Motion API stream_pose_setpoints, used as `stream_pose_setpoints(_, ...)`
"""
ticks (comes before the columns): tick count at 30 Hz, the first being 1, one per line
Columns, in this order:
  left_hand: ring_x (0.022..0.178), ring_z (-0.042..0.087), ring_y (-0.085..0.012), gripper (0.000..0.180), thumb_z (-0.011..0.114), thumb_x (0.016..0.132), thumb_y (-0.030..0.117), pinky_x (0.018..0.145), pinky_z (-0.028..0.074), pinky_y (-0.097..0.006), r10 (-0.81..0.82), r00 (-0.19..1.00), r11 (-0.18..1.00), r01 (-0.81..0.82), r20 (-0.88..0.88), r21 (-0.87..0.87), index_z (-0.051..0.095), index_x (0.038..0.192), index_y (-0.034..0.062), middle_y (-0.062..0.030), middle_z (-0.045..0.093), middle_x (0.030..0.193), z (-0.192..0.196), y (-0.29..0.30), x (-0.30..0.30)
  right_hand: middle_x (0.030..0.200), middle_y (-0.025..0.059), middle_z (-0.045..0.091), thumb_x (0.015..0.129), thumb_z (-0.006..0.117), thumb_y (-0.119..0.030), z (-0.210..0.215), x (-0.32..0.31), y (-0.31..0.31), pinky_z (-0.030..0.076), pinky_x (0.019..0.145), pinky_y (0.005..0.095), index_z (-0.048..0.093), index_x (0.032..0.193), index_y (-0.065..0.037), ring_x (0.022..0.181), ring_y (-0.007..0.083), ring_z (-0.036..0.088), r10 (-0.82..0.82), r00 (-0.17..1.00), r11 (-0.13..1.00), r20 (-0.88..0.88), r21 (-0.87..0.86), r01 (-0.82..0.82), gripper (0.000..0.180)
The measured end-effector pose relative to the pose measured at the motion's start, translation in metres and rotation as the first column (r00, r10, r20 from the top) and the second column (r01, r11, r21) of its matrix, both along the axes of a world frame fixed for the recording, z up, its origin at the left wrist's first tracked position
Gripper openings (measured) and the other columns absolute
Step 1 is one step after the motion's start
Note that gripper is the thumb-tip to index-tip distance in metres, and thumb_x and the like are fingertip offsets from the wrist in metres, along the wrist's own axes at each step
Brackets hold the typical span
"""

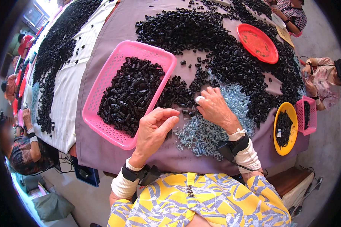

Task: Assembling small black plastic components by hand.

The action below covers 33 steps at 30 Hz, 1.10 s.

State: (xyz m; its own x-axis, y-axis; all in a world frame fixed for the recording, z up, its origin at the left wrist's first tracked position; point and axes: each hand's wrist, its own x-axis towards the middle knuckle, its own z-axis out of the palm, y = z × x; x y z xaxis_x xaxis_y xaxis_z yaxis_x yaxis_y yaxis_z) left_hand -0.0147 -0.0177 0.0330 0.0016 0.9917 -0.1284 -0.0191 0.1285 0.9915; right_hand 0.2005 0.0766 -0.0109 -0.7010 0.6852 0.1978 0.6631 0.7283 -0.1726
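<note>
Grip: the left hand (153,126) is curled, thumb pressed to the bent forefinger in a pinch; whatever sits between them is too small to make out, so I cannot tell whether it holds a piece. The right hand (215,108) rests knuckles up on the cloth (102,151), fingers bent down among loose black caps (185,111); its grasp is hidden, so that too cannot be told.

Left to right: a pink basket (102,125) heaped with black caps lies just beside the left hand; a spread of small clear springs (201,134) lies between and under both hands; a great drift of black caps covers the cloth beyond, with a red plate (258,43) on it. A yellow plate (282,145) and a second pink basket (306,115) sit at the right edge.

Handling, as judged: the caps look light, stiff, short tubes, best pinched across the barrel. The springs look light, springy and apt to tangle.

Orientation: pieces lie every way; no common axis.
</note>
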Motion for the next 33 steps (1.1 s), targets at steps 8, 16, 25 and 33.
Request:
stream_pose_setpoints(8,0.073,0.057,-0.0046,0.017,0.063,0.088,0.008,0.066,0.048,-0.020,-0.011,0.998,0.999,0.008,-0.058,-0.045,0.067,0.102,-0.0010,-0.0004,0.065,0.084,-0.034,0.008,0.011,0.080,0.0064,0.056,0.071,0.066,-0.013,0.007,-0.007,0.001,0.038,0.079,0.0384,0.060,0.074,-0.008,0.087,0.0245,0.052,0.017,0.992,1.000,-0.121,0.005,-0.016,0.008)
stream_pose_setpoints(16,0.072,0.057,-0.0049,0.017,0.063,0.087,0.008,0.065,0.048,-0.021,-0.006,1.000,0.997,0.005,-0.016,-0.074,0.066,0.101,-0.0015,-0.0011,0.066,0.083,-0.038,0.015,0.013,0.079,0.0075,0.055,0.068,0.063,-0.012,-0.007,-0.035,-0.013,0.038,0.078,0.0411,0.062,0.073,-0.006,0.086,0.0253,0.052,0.123,0.992,0.992,-0.012,0.034,-0.123,0.008)
stream_pose_setpoints(25,0.080,0.059,-0.0071,0.027,0.066,0.086,0.009,0.071,0.050,-0.022,-0.049,0.980,0.994,0.067,0.193,-0.090,0.059,0.111,-0.0004,-0.0032,0.064,0.090,-0.039,0.013,0.013,0.072,0.0107,0.057,0.068,0.072,-0.007,0.022,-0.023,-0.006,0.045,0.065,0.0400,0.060,0.085,-0.002,0.074,0.0306,0.055,0.070,0.847,0.941,-0.527,-0.247,-0.232,0.022)
stream_pose_setpoints(33,0.074,0.062,-0.0091,0.020,0.065,0.090,0.014,0.067,0.052,-0.024,0.022,0.908,0.991,0.035,0.418,-0.127,0.061,0.104,-0.0002,-0.0044,0.066,0.087,-0.037,0.015,0.014,0.075,0.0121,0.058,0.070,0.069,-0.004,0.037,-0.031,-0.008,0.046,0.063,0.0392,0.059,0.085,-0.001,0.074,0.0310,0.056,0.141,0.846,0.945,-0.515,-0.185,-0.269,0.018)
